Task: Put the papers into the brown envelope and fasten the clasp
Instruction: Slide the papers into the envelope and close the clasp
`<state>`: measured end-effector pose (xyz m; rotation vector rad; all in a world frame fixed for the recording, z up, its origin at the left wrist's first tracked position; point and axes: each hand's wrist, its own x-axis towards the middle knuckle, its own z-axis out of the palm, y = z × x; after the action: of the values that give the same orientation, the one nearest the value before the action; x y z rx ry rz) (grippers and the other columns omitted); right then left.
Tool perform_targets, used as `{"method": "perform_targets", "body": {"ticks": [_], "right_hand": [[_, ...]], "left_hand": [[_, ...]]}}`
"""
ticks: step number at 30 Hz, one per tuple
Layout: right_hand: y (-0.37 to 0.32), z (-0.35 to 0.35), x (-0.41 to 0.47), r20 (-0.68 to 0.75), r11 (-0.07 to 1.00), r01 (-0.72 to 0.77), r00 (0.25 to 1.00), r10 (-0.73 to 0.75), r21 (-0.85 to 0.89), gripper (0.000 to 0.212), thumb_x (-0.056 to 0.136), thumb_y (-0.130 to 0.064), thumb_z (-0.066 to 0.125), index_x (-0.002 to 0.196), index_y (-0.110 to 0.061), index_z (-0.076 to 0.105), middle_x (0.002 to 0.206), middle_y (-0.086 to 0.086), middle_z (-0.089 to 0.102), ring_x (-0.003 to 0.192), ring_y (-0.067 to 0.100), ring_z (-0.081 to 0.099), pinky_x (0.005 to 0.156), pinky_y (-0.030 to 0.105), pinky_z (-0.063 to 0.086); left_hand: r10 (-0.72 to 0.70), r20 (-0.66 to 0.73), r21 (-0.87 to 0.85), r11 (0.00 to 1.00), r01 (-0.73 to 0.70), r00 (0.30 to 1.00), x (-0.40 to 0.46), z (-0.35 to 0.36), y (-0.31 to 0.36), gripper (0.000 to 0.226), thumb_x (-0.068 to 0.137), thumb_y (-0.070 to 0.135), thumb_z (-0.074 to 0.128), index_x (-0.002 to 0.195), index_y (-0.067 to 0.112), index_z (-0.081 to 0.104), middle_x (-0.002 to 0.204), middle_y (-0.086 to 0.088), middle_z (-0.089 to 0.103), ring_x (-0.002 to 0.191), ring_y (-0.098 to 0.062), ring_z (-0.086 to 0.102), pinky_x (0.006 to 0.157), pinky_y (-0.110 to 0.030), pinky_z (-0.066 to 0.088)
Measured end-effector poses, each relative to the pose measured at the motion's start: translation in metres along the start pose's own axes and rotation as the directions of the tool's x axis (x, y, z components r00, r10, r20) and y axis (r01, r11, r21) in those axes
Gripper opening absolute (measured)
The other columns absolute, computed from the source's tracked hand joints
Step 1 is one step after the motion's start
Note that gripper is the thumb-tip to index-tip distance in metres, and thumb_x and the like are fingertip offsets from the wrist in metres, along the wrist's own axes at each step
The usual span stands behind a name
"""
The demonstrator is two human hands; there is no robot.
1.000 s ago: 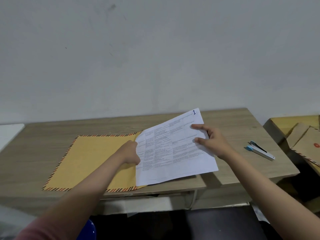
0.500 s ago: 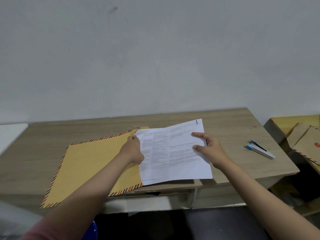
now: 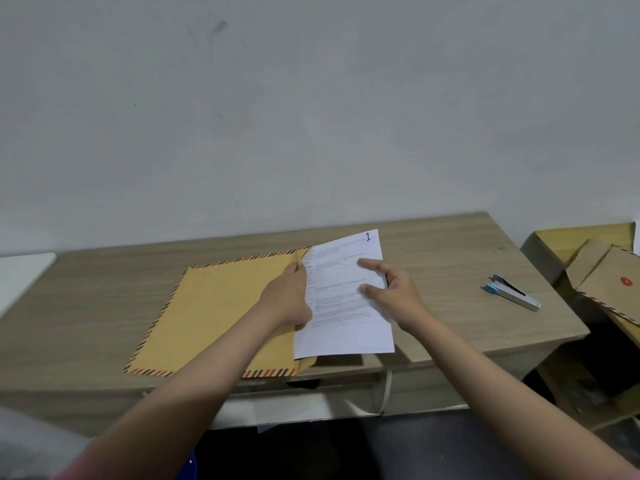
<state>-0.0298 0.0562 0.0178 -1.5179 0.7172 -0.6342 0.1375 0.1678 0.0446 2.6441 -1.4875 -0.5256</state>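
A brown envelope (image 3: pixel 214 317) with a striped orange-and-black border lies flat on the wooden desk (image 3: pixel 450 258), its open mouth facing right. Its near edge runs close along the desk's front edge, and its near right corner sits almost at that edge. The left hand (image 3: pixel 289 296) grips the upper lip of the mouth, fingers curled round it at the far right corner. White printed papers (image 3: pixel 343 306), marked with a handwritten "1" at the far right corner, sit partly inside the mouth; their left edge is hidden under the lip and the hand, and their right part lies outside on the desk. Their near right corner reaches just to the desk's front edge. The right hand (image 3: pixel 391 289) holds the papers at their right edge: the forefinger and another finger lie straight on top, and the thumb is hidden, so how it grips beneath cannot be told.

To the right, bare desktop separates the papers from a blue-and-white stapler (image 3: pixel 512 296), which lies well apart near the right edge. Bare desktop also runs behind and to the left of the envelope. Beyond the desk's right edge stands a cardboard box (image 3: pixel 554 240) holding more brown envelopes (image 3: pixel 613 285).
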Motion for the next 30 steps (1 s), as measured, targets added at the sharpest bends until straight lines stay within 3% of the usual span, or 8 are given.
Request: {"method": "perform_targets", "body": {"ticks": [4, 8, 10, 14, 17, 22, 27, 30], "right_hand": [[0.000, 0.001, -0.005, 0.012, 0.999, 0.012, 1.000, -0.012, -0.035, 0.041, 0.086, 0.004, 0.059, 0.125, -0.007, 0.055, 0.131, 0.000, 0.052, 0.117, 0.008, 0.048, 0.064, 0.001, 0.044], [-0.001, 0.018, -0.005, 0.163, 0.970, 0.025, 0.986, 0.015, -0.241, 0.041, 0.093, -0.005, 0.050, 0.132, -0.016, 0.050, 0.137, -0.006, 0.049, 0.127, 0.008, 0.042, 0.101, 0.015, 0.035], [0.000, 0.024, -0.003, 0.267, 0.942, 0.044, 0.962, 0.050, -0.334, 0.044, 0.093, -0.006, 0.048, 0.135, -0.019, 0.046, 0.139, -0.008, 0.048, 0.128, 0.007, 0.041, 0.108, 0.023, 0.031], [0.000, 0.017, 0.002, 0.012, 0.910, 0.020, 1.000, -0.016, -0.413, 0.045, 0.081, -0.009, 0.067, 0.123, -0.023, 0.058, 0.110, -0.003, 0.060, 0.075, 0.010, 0.059, 0.075, 0.024, 0.048], [0.004, 0.016, 0.003, -0.119, 0.909, 0.023, 0.990, -0.080, -0.416, 0.034, 0.072, -0.009, 0.076, 0.103, -0.020, 0.068, 0.082, -0.010, 0.059, 0.070, 0.010, 0.057, 0.066, 0.019, 0.045], [0.002, 0.030, 0.008, -0.076, 0.906, 0.061, 0.992, -0.102, -0.419, 0.027, 0.072, -0.009, 0.076, 0.098, -0.014, 0.072, 0.090, -0.007, 0.068, 0.082, 0.012, 0.063, 0.079, 0.027, 0.053], [0.003, 0.039, 0.017, 0.183, 0.847, 0.087, 0.983, 0.012, -0.525, 0.036, 0.082, -0.006, 0.065, 0.117, -0.013, 0.064, 0.122, 0.001, 0.064, 0.112, 0.015, 0.058, 0.100, 0.032, 0.046], [0.009, 0.045, 0.019, 0.207, 0.859, 0.070, 0.977, 0.043, -0.508, 0.032, 0.082, -0.004, 0.064, 0.114, -0.010, 0.066, 0.115, 0.004, 0.067, 0.104, 0.014, 0.060, 0.094, 0.030, 0.049]], "left_hand": [[0.009, 0.007, -0.199, 0.980, -0.007, 1.000, -0.003, -0.008, -0.003, 0.055, 0.067, 0.008, 0.063, 0.119, 0.010, 0.046, 0.128, -0.005, 0.044, 0.095, -0.019, 0.050, 0.068, -0.029, 0.045], [0.028, -0.015, -0.292, 0.956, -0.031, 0.999, -0.003, -0.007, 0.005, 0.052, 0.056, 0.018, 0.060, 0.108, 0.014, 0.051, 0.113, -0.004, 0.054, 0.093, -0.020, 0.056, 0.068, -0.036, 0.052], [0.018, -0.012, -0.329, 0.944, -0.021, 1.000, -0.004, -0.005, 0.009, 0.054, 0.051, 0.022, 0.057, 0.104, 0.015, 0.052, 0.109, -0.004, 0.055, 0.090, -0.021, 0.058, 0.072, -0.040, 0.055], [0.002, -0.061, -0.390, 0.920, -0.026, 0.998, -0.007, -0.004, 0.011, 0.050, 0.062, 0.011, 0.063, 0.110, 0.014, 0.051, 0.110, -0.003, 0.053, 0.093, -0.020, 0.055, 0.065, -0.030, 0.050], [0.000, -0.082, -0.420, 0.907, -0.035, 0.997, -0.006, -0.002, 0.013, 0.043, 0.066, 0.006, 0.065, 0.107, 0.012, 0.051, 0.108, -0.005, 0.054, 0.089, -0.020, 0.055, 0.056, -0.024, 0.044], [-0.010, -0.079, -0.408, 0.913, -0.023, 0.997, -0.002, 0.006, 0.016, 0.058, 0.071, 0.008, 0.066, 0.124, 0.009, 0.045, 0.131, -0.008, 0.046, 0.101, -0.019, 0.049, 0.077, -0.032, 0.047], [-0.043, -0.076, -0.400, 0.916, 0.009, 0.996, -0.002, 0.009, 0.014, 0.076, 0.077, 0.008, 0.066, 0.143, 0.004, 0.028, 0.152, -0.010, 0.029, 0.132, -0.025, 0.038, 0.090, -0.026, 0.038], [-0.075, -0.082, -0.438, 0.898, 0.032, 0.994, -0.003, 0.012, 0.011, 0.084, 0.077, 0.011, 0.068, 0.147, 0.007, 0.022, 0.155, -0.008, 0.024, 0.140, -0.025, 0.028, 0.101, -0.028, 0.035]]}}
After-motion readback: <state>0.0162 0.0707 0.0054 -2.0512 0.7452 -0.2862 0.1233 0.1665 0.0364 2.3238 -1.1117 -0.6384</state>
